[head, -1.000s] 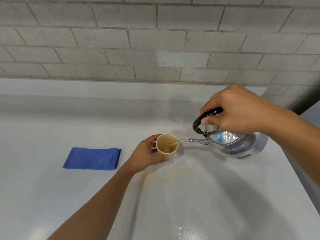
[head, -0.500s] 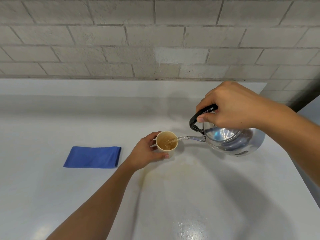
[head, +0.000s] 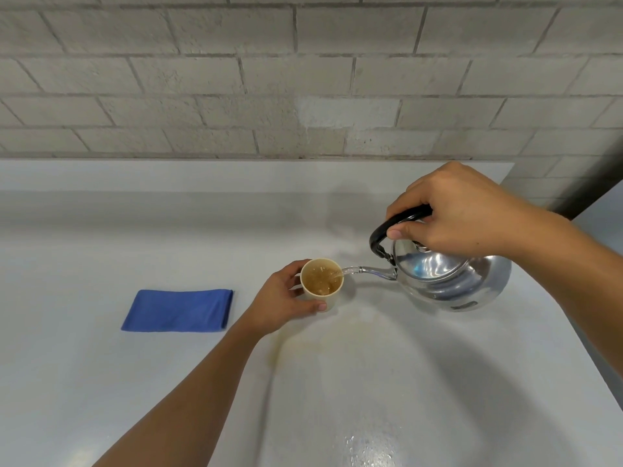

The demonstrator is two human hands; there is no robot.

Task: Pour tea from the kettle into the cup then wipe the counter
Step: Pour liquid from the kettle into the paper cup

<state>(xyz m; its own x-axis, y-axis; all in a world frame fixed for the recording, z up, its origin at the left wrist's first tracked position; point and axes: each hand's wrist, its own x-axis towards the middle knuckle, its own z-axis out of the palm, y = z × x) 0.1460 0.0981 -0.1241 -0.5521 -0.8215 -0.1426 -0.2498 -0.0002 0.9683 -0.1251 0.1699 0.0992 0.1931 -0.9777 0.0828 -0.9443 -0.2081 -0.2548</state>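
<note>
Wet sheen and droplets mark the white table (head: 101,382) toward its near edge, and a faint tea-coloured ring stains it just short of the cup, so that patch looks slick and is probably what the wiping is for. Farther in, the left hand (head: 281,306) is curled round the side of the small cream cup (head: 322,281), thumb at the front, steadying it on the table. The cup looks light and thin-walled, easy to tip or squeeze, and it is nearly brimful of tea, so I'd hold it low on the wall and not lift it quickly. Well off to its left lies the folded blue cloth (head: 178,310), flat and soft, easy to pinch up by a fold, with open table all round it. To the right, the right hand (head: 462,214) is closed round the black handle of the shiny metal kettle (head: 451,278), which is tilted with its spout just at the cup's rim, a thin stream running in. Polished and probably heavy with liquid, it is best carried by that handle. Beyond it the table runs clear to the back upstand under the brick wall (head: 303,79); the right edge lies close beside the kettle.
</note>
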